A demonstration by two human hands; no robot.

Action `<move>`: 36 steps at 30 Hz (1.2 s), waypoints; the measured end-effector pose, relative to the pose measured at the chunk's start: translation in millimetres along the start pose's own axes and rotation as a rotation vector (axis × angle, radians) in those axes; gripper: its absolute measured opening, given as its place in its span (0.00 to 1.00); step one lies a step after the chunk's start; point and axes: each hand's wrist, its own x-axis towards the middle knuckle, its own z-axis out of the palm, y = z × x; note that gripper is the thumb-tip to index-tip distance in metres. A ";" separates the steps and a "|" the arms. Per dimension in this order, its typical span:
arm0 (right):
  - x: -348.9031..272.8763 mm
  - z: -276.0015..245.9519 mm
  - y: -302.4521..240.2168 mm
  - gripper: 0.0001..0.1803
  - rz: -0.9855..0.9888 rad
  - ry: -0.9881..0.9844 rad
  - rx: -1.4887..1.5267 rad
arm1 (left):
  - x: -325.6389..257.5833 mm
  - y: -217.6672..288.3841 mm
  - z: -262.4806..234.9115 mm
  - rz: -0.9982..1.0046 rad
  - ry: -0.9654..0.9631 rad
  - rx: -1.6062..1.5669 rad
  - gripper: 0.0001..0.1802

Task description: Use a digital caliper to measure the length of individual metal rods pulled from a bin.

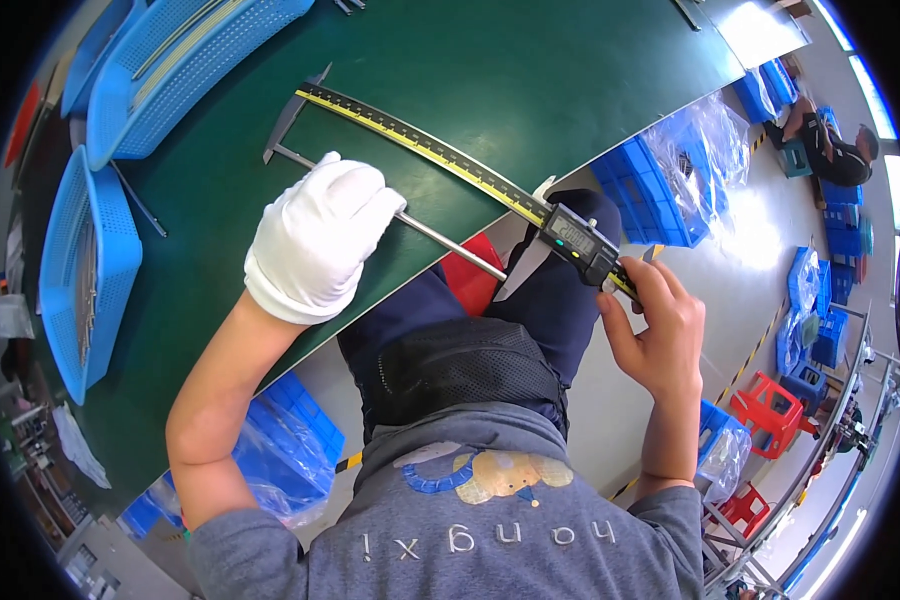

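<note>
My left hand (317, 236), in a white glove, is closed around a thin metal rod (440, 243) and holds it over the edge of the green table (530, 70). The rod lies between the jaws of a long digital caliper (440, 155) with a yellow scale. One jaw (288, 125) sits at the rod's far end on the table. My bare right hand (655, 325) grips the caliper's sliding head (580, 243) with its small display, thumb by the beam's end.
Blue mesh baskets (165, 70) holding more thin rods stand at the table's left. A second basket (85, 270) lies nearer me. Blue crates in plastic bags (685, 170) and red stools (775, 405) stand on the floor. Another person (835, 150) sits far right.
</note>
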 end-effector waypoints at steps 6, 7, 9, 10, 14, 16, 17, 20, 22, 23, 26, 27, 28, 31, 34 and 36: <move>-1.2 1.3 4.3 0.13 -0.010 -0.015 -0.041 | -0.7 -1.9 0.3 -0.002 -0.002 -0.011 0.14; -1.2 1.9 4.6 0.13 -0.005 -0.014 -0.042 | -0.1 -1.6 -0.1 -0.003 -0.005 -0.012 0.14; -0.7 2.6 4.5 0.15 -0.001 0.003 -0.041 | 0.9 -2.0 -0.7 0.005 -0.006 -0.014 0.14; -0.8 2.7 4.6 0.15 0.006 0.007 -0.046 | 1.2 -2.4 -1.1 0.010 -0.006 -0.012 0.14; -2.3 5.9 6.4 0.16 0.020 0.010 -0.056 | -0.2 -5.3 1.8 0.034 0.013 -0.034 0.15; -1.6 6.9 5.5 0.16 -0.004 -0.001 -0.043 | 2.0 -6.0 -1.7 0.036 0.011 -0.034 0.16; -2.2 6.9 6.4 0.16 -0.009 -0.018 -0.062 | 3.1 -6.1 -1.9 0.050 0.000 -0.048 0.17; -3.4 9.8 6.4 0.17 0.001 -0.021 -0.069 | 6.9 -4.1 -2.9 0.081 -0.024 -0.096 0.17; -3.2 8.9 5.6 0.17 0.012 -0.012 -0.070 | 8.2 -4.4 -1.8 0.106 -0.022 -0.110 0.17; -3.3 8.2 5.6 0.18 0.015 -0.011 -0.066 | 9.3 -3.5 -1.7 0.094 -0.040 -0.122 0.17; -1.0 5.7 5.3 0.19 0.001 0.001 -0.055 | 11.4 -3.2 0.1 0.095 -0.048 -0.134 0.17; -0.9 5.9 5.5 0.19 0.001 0.004 -0.054 | 11.1 -3.4 0.8 0.103 -0.038 -0.136 0.16; -0.6 6.3 5.8 0.19 -0.002 0.005 -0.047 | 10.7 -3.7 1.0 0.104 -0.038 -0.133 0.16; 3.2 10.4 4.8 0.19 -0.016 0.003 -0.041 | 5.6 -7.8 0.6 0.100 -0.030 -0.126 0.14; 3.4 12.1 4.4 0.18 -0.037 -0.007 -0.048 | 2.0 -9.4 2.3 0.113 -0.016 -0.101 0.09; 2.0 10.1 4.5 0.17 -0.069 -0.004 -0.046 | 5.8 -6.0 5.0 0.120 -0.004 -0.117 0.10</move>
